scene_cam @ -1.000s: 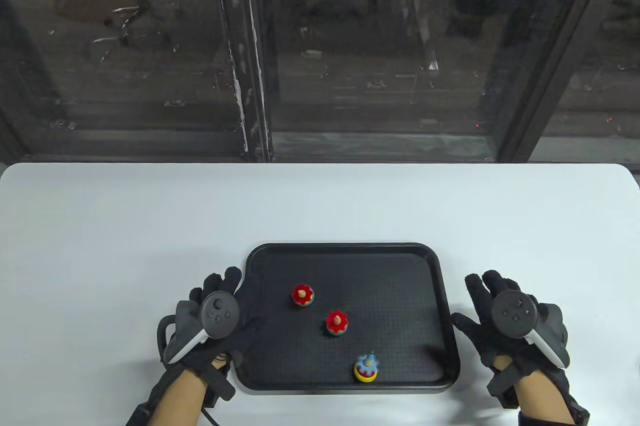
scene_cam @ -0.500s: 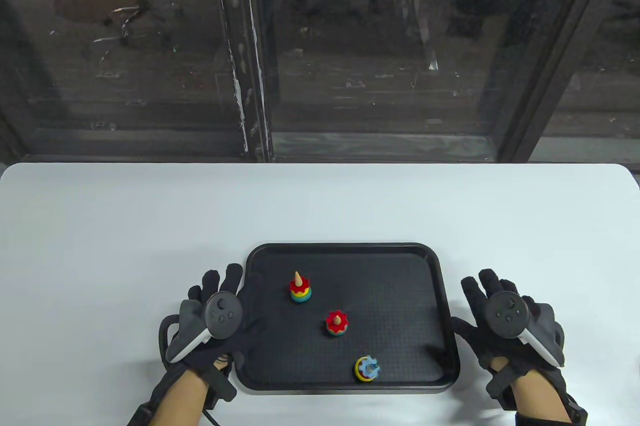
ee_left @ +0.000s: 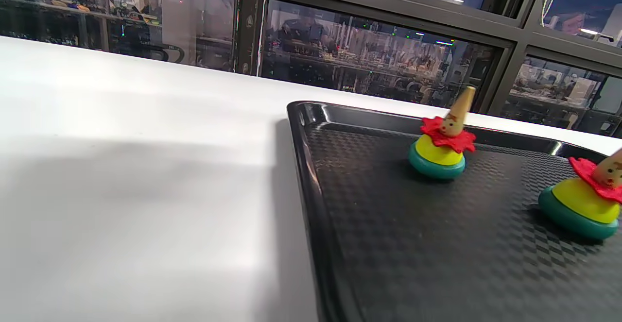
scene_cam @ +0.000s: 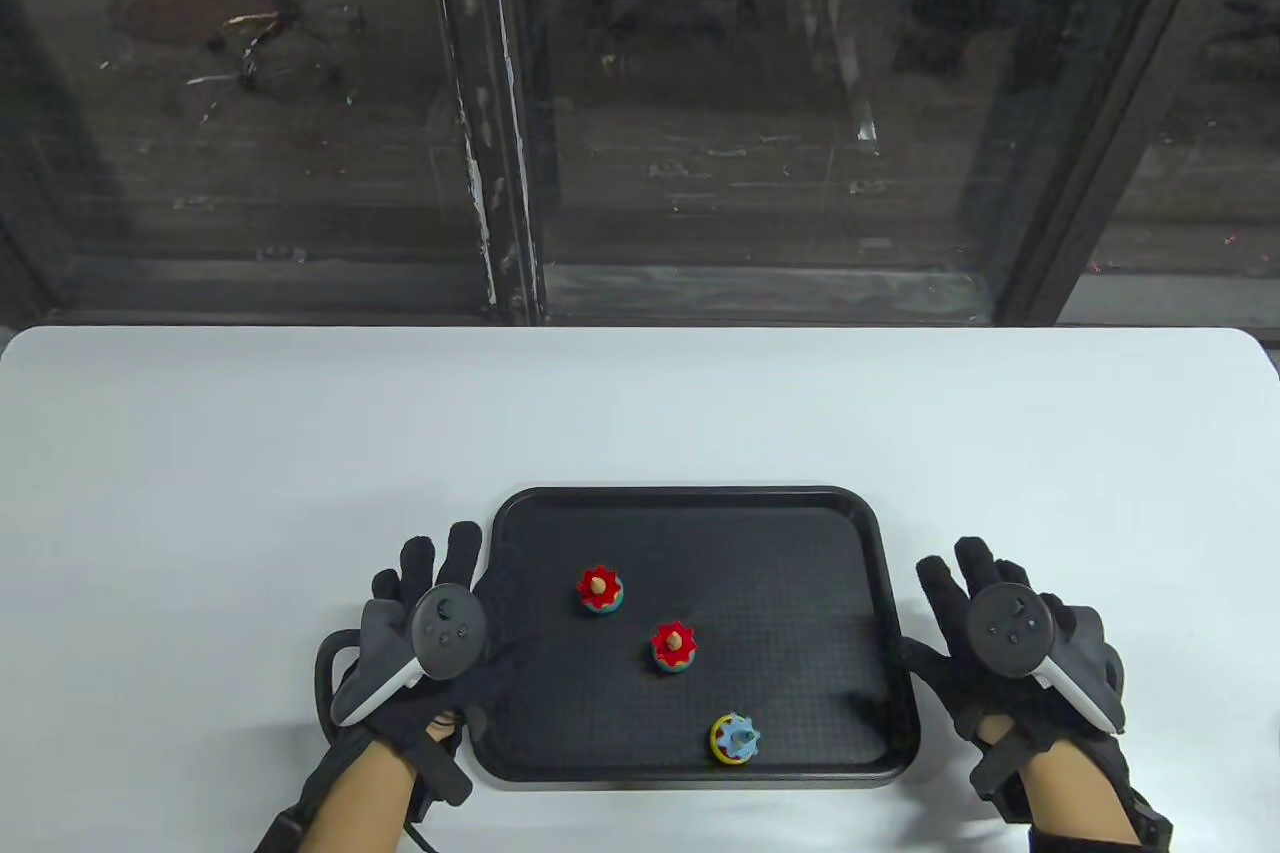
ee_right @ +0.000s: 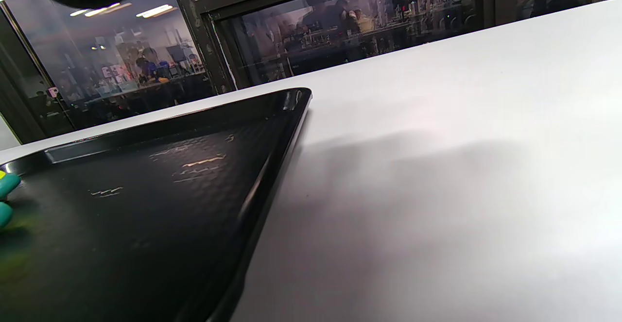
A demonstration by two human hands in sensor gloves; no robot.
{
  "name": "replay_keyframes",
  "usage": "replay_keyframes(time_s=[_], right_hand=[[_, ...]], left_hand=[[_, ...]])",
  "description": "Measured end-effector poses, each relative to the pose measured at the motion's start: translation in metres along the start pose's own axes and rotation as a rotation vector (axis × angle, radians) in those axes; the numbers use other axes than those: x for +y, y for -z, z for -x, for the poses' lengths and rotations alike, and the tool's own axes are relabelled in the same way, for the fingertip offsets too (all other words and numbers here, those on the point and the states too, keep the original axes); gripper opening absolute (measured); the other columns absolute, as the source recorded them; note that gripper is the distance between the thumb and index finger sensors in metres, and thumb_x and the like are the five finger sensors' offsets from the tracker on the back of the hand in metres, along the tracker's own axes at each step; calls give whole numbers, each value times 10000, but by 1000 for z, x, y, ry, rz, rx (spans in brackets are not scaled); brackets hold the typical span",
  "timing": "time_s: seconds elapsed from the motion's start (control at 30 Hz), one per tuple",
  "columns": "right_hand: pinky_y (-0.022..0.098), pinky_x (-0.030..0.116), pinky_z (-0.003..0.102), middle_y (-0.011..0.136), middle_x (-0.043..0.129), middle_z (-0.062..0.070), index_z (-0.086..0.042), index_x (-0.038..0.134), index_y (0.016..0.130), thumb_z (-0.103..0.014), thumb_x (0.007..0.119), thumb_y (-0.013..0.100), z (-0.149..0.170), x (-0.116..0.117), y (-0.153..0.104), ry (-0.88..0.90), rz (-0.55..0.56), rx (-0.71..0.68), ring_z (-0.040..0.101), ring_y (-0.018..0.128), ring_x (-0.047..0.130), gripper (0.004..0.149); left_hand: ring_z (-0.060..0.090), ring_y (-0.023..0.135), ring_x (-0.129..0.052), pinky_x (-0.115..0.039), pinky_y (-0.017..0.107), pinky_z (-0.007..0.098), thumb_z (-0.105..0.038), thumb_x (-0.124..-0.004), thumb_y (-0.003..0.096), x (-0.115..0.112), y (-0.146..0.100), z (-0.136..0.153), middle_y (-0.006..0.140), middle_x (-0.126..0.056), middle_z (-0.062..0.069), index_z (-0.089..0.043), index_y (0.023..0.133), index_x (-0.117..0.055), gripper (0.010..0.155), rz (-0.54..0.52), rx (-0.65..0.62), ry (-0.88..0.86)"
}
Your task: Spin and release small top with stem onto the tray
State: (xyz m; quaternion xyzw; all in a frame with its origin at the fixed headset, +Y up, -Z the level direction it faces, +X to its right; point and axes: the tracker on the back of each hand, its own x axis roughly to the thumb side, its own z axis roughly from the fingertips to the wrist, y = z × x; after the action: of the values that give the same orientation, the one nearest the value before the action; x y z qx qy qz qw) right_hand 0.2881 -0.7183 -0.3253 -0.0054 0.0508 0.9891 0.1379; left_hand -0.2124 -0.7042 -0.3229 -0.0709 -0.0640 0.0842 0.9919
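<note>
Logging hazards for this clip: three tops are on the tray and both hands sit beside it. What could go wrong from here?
1. The blue-collared top sits close to the tray's near rim; if spinning, it may hit it and topple.
2. The two red-collared tops stand close together and could collide.
3. The left hand overlaps the tray edge; a twitch may jolt it.

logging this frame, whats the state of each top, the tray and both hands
far red-collared top: on the tray, stem tilted
middle red-collared top: on the tray, stem tilted
blue-collared top: on the tray near its front edge
tray: flat on the table
left hand: at the tray's left edge, holds nothing
right hand: on the table, holds nothing
</note>
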Motion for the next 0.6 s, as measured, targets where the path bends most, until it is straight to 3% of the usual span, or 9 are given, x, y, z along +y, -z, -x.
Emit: replay_keyframes(time_s=[0.6], right_hand=[[711, 272, 698, 1175, 107, 41, -395, 267, 1097, -720, 572, 394, -1, 0, -1, 8, 14, -14, 449, 1091, 220, 832]], left_hand=[[384, 1187, -65, -191, 833, 644, -801, -507, 337, -3, 1, -2, 1288, -47, -94, -541, 1106, -232, 857, 19, -5, 6]])
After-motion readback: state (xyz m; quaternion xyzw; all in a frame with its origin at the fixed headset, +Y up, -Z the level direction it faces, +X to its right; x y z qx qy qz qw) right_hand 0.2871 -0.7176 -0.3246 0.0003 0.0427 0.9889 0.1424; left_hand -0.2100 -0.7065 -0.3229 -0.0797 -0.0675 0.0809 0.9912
